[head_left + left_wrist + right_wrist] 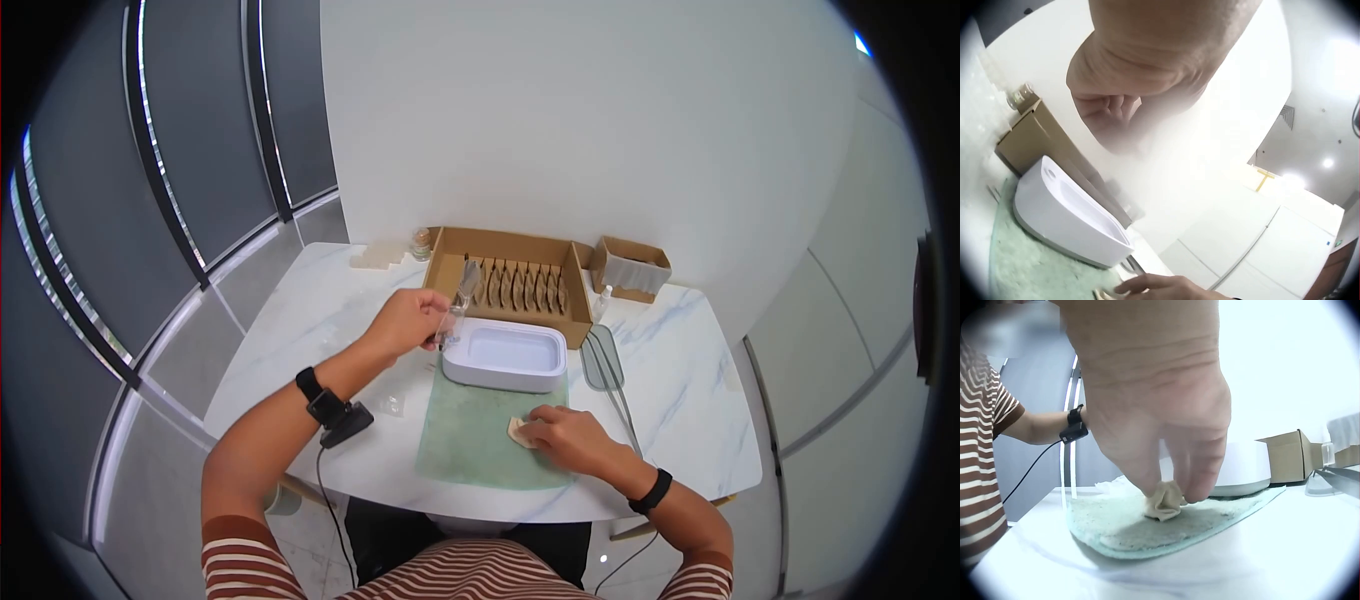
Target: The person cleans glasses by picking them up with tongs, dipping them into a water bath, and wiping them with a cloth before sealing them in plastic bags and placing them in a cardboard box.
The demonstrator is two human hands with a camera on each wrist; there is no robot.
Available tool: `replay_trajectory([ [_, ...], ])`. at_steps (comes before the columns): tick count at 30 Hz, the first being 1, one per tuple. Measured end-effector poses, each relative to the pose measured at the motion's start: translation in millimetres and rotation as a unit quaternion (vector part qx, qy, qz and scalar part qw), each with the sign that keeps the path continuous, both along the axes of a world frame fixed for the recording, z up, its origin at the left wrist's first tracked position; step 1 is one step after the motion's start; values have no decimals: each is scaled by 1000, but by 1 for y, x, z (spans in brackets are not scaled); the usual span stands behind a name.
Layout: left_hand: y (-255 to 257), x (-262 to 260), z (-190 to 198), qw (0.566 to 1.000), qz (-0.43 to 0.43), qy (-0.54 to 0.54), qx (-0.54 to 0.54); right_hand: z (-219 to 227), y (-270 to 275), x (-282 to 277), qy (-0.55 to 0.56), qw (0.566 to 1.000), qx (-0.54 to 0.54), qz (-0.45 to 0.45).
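My left hand is raised at the left end of the white ultrasonic-cleaner-like tub, pinching a small clear plastic bag. In the left wrist view, the fingers of that hand curl inward and the bag is hidden. Low over the green mat, my right hand pinches a crumpled cream cloth. The right wrist view shows the cloth bunched between thumb and fingers, down at the mat surface. The tub stands on the mat's far part, its top recess facing up.
Behind the tub, a cardboard box holds a row of several brown packets. A smaller carton, a small white bottle and a grey tray with long tweezers stand right. A glass jar is back left; clear plastic lies left.
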State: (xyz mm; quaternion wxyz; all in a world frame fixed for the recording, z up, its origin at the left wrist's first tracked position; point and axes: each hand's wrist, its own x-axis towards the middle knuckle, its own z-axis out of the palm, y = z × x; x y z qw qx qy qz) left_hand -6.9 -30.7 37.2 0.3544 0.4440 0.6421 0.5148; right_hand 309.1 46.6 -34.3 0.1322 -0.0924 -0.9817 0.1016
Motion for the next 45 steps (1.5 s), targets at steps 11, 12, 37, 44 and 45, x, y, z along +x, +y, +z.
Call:
replay_trajectory([
  [11, 153, -79, -8, 842, -3, 514, -166, 85, 121, -122, 81, 986, -145, -22],
  [12, 164, -80, -14, 790, -13, 588, -173, 83, 138, -140, 76, 988, -137, -5],
  [37, 208, -73, -59, 699, -54, 672, -236, 62, 200, -202, -42, 913, -389, -113],
  [44, 205, -73, -38, 702, -28, 674, -230, 75, 199, -179, 51, 913, -391, -107],
  [45, 203, -75, -43, 704, -38, 671, -229, 80, 196, -173, 53, 914, -387, -108],
])
